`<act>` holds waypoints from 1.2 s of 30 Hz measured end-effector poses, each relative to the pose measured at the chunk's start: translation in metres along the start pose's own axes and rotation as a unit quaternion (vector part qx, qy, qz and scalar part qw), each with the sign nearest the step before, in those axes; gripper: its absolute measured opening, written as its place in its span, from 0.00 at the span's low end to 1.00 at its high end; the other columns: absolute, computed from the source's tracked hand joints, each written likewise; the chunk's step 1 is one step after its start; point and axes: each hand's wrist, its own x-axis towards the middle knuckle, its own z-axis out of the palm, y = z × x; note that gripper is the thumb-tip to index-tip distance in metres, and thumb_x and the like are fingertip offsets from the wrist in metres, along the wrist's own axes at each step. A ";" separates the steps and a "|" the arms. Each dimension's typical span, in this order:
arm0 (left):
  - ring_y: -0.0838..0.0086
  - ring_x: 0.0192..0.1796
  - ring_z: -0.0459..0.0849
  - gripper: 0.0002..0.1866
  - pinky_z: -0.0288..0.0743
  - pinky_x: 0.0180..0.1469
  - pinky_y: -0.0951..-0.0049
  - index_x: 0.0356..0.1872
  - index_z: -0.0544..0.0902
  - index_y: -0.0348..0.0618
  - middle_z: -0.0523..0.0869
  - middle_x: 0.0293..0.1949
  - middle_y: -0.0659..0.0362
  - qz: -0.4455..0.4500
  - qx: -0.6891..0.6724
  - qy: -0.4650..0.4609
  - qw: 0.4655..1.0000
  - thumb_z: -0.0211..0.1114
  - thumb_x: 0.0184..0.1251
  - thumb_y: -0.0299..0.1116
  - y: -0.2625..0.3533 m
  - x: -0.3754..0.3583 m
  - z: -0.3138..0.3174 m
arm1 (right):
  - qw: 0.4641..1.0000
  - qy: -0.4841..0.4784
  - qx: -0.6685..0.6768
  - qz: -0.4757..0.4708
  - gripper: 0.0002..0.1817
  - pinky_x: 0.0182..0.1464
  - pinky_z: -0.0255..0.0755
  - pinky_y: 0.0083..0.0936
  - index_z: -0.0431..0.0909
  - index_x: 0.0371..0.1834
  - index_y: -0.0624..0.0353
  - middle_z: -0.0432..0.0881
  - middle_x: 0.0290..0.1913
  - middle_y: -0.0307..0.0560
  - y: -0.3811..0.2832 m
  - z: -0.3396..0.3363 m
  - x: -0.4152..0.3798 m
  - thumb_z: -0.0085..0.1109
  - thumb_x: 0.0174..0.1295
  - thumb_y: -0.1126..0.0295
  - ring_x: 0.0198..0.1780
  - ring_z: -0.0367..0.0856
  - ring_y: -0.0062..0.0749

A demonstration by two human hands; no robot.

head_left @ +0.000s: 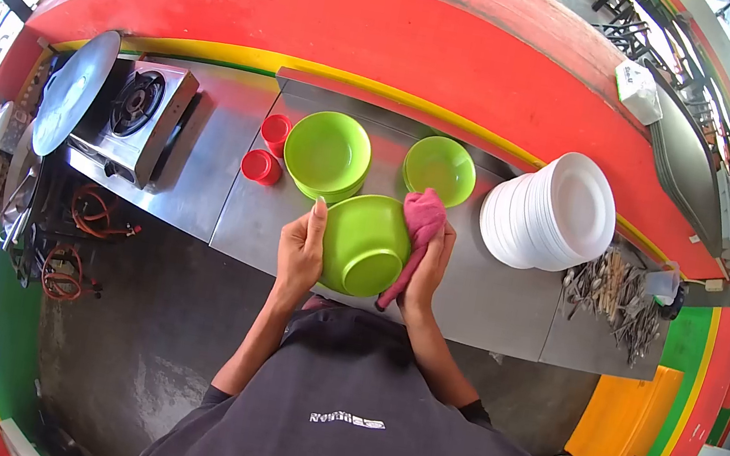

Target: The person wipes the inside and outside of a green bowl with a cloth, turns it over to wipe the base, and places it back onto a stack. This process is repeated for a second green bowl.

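Observation:
A green bowl (355, 231) is held up in front of my chest, tilted so that its outside and foot ring face me. My left hand (301, 251) grips its left side, thumb up along the wall. On the other side my right hand (426, 274) is closed around a dark pink cloth (423, 223), which lies against the bowl's right edge. Just beyond stands a stack of larger green bowls (328, 151). To its right is a second stack of smaller green bowls (441, 169).
Two red cups (261, 168) stand left of the stacks. A stack of white plates (569, 208) and a heap of cutlery (616, 301) lie to the right. A gas stove (140, 111) and large round lid (76, 93) are at far left. A red wall (367, 33) backs the steel counter (236, 227).

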 end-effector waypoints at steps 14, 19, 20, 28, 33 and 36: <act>0.57 0.63 0.80 0.11 0.61 0.69 0.47 0.47 0.85 0.44 0.87 0.53 0.54 0.389 0.340 -0.036 0.855 0.67 0.69 0.38 -0.003 0.004 -0.001 | 0.917 -0.207 0.161 0.301 0.19 0.54 0.79 0.30 0.77 0.57 0.59 0.84 0.48 0.45 0.031 -0.037 0.066 0.45 0.79 0.55 0.48 0.84 0.29; 0.57 0.74 0.71 0.38 0.59 0.77 0.58 0.83 0.50 0.44 0.69 0.75 0.46 0.029 -0.039 0.060 0.997 0.54 0.74 0.24 -0.024 0.040 -0.011 | 0.988 -0.078 0.010 0.130 0.16 0.55 0.76 0.26 0.74 0.57 0.60 0.81 0.50 0.43 0.022 0.012 0.054 0.63 0.72 0.66 0.49 0.80 0.23; 0.59 0.74 0.72 0.36 0.63 0.75 0.62 0.82 0.51 0.43 0.70 0.74 0.46 -0.022 -0.074 0.032 0.997 0.52 0.76 0.22 -0.029 0.049 -0.023 | 0.993 -0.052 0.011 0.103 0.17 0.56 0.75 0.24 0.74 0.56 0.60 0.81 0.51 0.43 0.018 0.026 0.053 0.66 0.69 0.67 0.50 0.79 0.23; 0.62 0.74 0.72 0.31 0.64 0.74 0.65 0.80 0.53 0.41 0.73 0.73 0.45 0.141 0.007 -0.040 0.989 0.45 0.79 0.17 -0.069 0.124 -0.066 | 0.996 0.062 -0.044 0.038 0.21 0.56 0.75 0.26 0.75 0.55 0.64 0.81 0.50 0.46 0.079 0.077 0.067 0.71 0.66 0.64 0.51 0.79 0.26; 0.61 0.74 0.71 0.31 0.64 0.74 0.64 0.80 0.52 0.43 0.74 0.72 0.44 0.126 -0.053 -0.074 0.988 0.44 0.80 0.17 -0.091 0.150 -0.075 | 0.990 0.082 -0.111 -0.016 0.19 0.54 0.75 0.28 0.77 0.51 0.64 0.81 0.48 0.46 0.095 0.091 0.072 0.71 0.65 0.64 0.49 0.79 0.27; 0.59 0.75 0.71 0.29 0.64 0.74 0.63 0.80 0.53 0.42 0.71 0.73 0.43 0.151 0.013 -0.083 0.985 0.44 0.81 0.19 -0.095 0.159 -0.079 | 0.987 0.086 -0.133 -0.011 0.20 0.54 0.75 0.29 0.78 0.49 0.64 0.82 0.47 0.47 0.103 0.091 0.075 0.73 0.63 0.63 0.49 0.80 0.30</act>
